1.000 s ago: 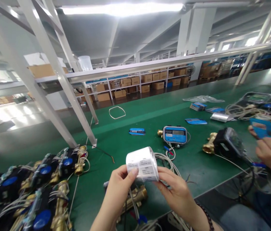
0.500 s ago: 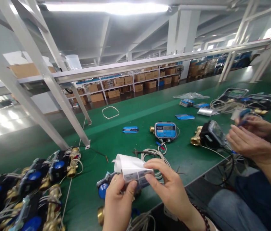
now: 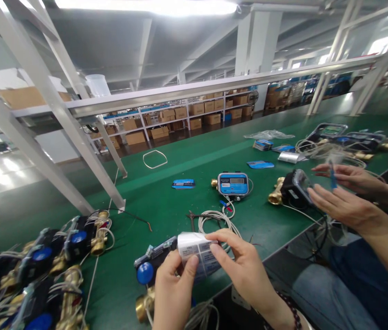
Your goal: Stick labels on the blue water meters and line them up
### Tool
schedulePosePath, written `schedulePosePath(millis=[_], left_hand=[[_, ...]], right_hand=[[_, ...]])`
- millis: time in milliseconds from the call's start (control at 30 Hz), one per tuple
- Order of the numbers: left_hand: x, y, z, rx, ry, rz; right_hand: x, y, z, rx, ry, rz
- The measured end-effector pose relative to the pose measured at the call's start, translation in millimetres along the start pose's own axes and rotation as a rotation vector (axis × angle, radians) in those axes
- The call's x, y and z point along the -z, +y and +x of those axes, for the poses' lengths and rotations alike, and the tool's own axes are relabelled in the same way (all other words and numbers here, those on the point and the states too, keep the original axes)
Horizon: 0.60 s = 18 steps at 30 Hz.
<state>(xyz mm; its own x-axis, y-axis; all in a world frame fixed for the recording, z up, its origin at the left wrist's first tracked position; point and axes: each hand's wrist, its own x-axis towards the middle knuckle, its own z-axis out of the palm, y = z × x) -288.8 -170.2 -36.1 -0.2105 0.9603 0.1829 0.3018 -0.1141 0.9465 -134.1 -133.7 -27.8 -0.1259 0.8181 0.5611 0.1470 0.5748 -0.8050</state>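
Left hand [image 3: 173, 284] and right hand [image 3: 244, 263] each pinch a curved strip of printed labels [image 3: 201, 253] between thumb and fingers — held up over the near edge of the green bench [image 3: 152, 199]. Beside the left hand lies a blue-capped meter [image 3: 156, 259]; farther from that edge — a blue-faced meter [image 3: 233, 185].

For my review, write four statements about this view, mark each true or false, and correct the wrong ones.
1. The left hand and right hand both hold printed labels. True.
2. The dark bracelet is on the left wrist. False: it is on the right.
3. A blue-faced meter sits on the green bench beyond the labels. True.
4. The co-worker's hands lie flat. False: they are raised, a thin blue piece between them.
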Motion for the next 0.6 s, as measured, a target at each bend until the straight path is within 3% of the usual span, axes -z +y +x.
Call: schedulePosePath(millis=[167, 300, 467, 533, 600], left_hand=[[-4.4, 4.2, -1.9, 0.071, 0.050, -0.092], [-7.0, 7.0, -1.1, 0.101, 0.024, -0.147], [-4.3, 0.6, 0.5, 0.128, 0.167, -0.261], [-2.6, -7.6, 0.7, 0.151, 0.248, -0.297], [-3.3, -17.3, 0.8, 0.146, 0.310, -0.314]], right_hand=[[-2.2, 1.6, -0.9, 0.099, 0.106, -0.039], [-5.7, 7.2, -1.9, 0.355, 0.177, -0.134], [-0.4, 12.5, -14.4, 0.613, 0.144, -0.271], [3.0, 13.5, -20.2, 0.631, 0.170, -0.289], [3.1, 13.5, -22.0, 0.555, 0.204, -0.333]])
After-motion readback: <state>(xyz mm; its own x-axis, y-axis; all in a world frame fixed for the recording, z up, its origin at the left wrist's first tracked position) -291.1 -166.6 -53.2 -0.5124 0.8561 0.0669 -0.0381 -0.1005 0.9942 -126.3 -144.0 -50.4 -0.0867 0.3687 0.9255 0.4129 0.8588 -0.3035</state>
